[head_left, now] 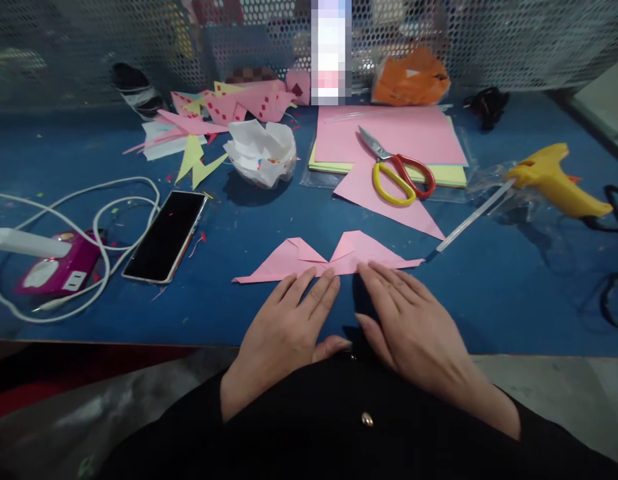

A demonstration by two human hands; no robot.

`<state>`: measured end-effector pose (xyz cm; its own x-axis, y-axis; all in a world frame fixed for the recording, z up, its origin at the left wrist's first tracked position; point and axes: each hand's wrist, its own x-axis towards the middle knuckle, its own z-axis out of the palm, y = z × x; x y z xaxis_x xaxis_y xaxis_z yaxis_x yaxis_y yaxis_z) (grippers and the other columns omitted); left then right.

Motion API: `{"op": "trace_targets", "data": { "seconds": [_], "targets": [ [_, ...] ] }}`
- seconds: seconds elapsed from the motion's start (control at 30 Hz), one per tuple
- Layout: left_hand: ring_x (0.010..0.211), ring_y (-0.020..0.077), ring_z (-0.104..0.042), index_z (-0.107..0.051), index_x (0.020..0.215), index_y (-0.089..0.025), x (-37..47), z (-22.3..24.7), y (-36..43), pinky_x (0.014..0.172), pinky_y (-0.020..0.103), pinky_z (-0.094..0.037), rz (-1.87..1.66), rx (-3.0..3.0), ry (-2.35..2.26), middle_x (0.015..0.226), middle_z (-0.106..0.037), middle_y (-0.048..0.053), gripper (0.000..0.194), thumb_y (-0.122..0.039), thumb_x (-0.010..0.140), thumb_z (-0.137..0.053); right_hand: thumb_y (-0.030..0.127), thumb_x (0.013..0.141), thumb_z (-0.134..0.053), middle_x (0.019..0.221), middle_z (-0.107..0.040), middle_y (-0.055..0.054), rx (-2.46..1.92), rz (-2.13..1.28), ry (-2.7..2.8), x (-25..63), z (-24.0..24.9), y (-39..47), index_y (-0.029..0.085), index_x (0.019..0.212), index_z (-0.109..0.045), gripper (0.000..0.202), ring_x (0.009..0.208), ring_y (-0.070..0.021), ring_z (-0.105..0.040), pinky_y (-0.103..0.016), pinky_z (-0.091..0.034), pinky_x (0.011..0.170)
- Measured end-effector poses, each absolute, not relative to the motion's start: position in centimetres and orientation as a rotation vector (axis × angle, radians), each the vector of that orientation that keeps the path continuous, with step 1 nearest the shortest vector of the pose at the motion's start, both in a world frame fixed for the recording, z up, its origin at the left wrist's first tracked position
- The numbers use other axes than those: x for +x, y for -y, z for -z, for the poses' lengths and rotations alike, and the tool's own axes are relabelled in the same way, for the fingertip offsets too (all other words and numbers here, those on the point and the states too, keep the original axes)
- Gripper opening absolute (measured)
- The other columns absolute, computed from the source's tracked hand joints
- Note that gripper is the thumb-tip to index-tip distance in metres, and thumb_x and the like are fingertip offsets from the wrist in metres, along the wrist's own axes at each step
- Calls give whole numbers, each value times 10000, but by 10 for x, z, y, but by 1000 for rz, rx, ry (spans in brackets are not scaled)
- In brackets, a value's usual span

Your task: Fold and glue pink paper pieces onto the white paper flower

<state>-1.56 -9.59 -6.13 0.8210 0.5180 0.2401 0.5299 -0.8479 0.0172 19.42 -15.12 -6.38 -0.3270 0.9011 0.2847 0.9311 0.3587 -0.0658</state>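
Observation:
A folded piece of pink paper [359, 253] lies on the blue table [269, 220] in front of me, with two raised peaks and long thin ends to either side. The fingertips of my left hand [293, 313] press on its lower edge, left of the middle. My right hand [409, 320] lies with stretched fingers on the same edge, right of the middle. Both hands are flat with thumbs apart, and neither grips anything. Scissors [383, 153] with one red and one yellow handle rest beyond the paper, on a pink sheet.
Behind stands a stack of coloured paper [389, 127]. Left are a phone [166, 237], a white cable [101, 213], a purple power block [63, 263], paper scraps [193, 160] and a crumpled white paper bowl [261, 153]. Right lies a yellow glue gun [553, 180]; an orange bag [411, 80] sits behind.

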Motion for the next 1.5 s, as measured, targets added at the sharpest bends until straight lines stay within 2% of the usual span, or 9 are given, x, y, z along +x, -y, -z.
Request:
{"op": "trace_targets", "data": {
  "seconds": [0.17,0.37,0.63,1.0,1.23,1.37,1.5],
  "targets": [
    [1320,313,-504,-504,1419,-57,-14,59,97,1073,456,-424,383,-2943,864,1487,-529,119,726,-623,980,-386,354,1007,-359,1312,-640,-267,-1816,307,2239,213,65,159,-9,1448,-417,574,1262,-339,-603,-529,-496,1014],
    [1318,318,-509,-515,1411,-57,-15,60,98,1071,462,-431,413,-2949,873,1475,-542,121,701,-602,982,-408,280,992,-439,1245,-676,-275,-1771,390,2227,209,63,154,-54,1327,-526,482,1198,-348,-644,-513,-508,996],
    [1306,321,-520,-509,1416,-43,-15,61,96,1066,464,-434,429,-2957,867,1473,-541,127,692,-579,990,-412,242,1011,-377,1377,-626,-164,-1463,214,2460,185,59,141,-5,1352,-536,450,1289,-253,-589,-408,-493,1065],
    [1292,321,-525,-526,1400,-45,-15,61,96,1051,461,-440,464,-2928,843,1442,-577,118,682,-579,989,-422,348,1019,-359,1318,-627,-289,-1896,320,2184,212,62,156,-68,1381,-479,565,1288,-359,-577,-537,-488,1026],
    [1303,323,-529,-501,1415,-26,-16,63,94,1058,466,-445,439,-2947,836,1470,-546,131,635,-498,993,-452,371,1021,-368,1431,-567,-209,-1451,105,2441,183,63,146,-34,1389,-490,561,1358,-290,-519,-430,-457,1105],
    [1323,302,-532,-517,1397,-29,-19,64,94,1073,453,-432,432,-2925,828,1458,-552,148,678,-565,994,-417,357,1027,-333,1384,-602,-228,-1609,172,2377,195,63,150,-48,1378,-494,560,1300,-310,-575,-464,-503,1050],
    [1337,300,-530,-496,1411,-28,-33,60,98,1114,478,-381,402,-2866,912,1454,-549,168,672,-554,1006,-397,368,1028,-317,1339,-633,-238,-1746,265,2283,218,63,157,-25,1411,-460,567,1272,-322,-599,-493,-532,999]
  ]
}}
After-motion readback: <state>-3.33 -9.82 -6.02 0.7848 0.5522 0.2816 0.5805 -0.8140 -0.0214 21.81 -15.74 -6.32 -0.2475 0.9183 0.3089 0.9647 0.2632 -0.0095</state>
